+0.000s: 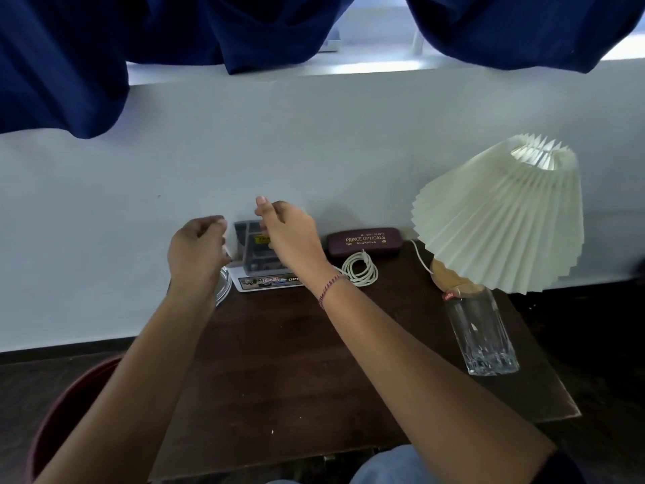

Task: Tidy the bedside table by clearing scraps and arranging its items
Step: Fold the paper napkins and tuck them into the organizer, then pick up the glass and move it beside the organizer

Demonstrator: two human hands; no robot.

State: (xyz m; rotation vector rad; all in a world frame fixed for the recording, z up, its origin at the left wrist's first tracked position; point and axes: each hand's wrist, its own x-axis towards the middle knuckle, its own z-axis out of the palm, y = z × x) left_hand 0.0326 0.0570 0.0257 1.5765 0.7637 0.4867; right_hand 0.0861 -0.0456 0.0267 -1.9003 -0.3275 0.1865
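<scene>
Spectacle case (363, 242) lengthwise along the wall (314, 162)

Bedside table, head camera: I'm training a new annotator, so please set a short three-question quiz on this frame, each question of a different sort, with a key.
1. True or false: the drinking glass lies on its side.
2. Which thing lies directly in front of the spectacle case? A) a coiled white cable B) a book C) a phone
3. Fill in: the lamp stands at the table's ____ side.

Key: 1 false, it stands upright; 2 A; 3 right. The left hand and right hand hover at the table's back.
</scene>
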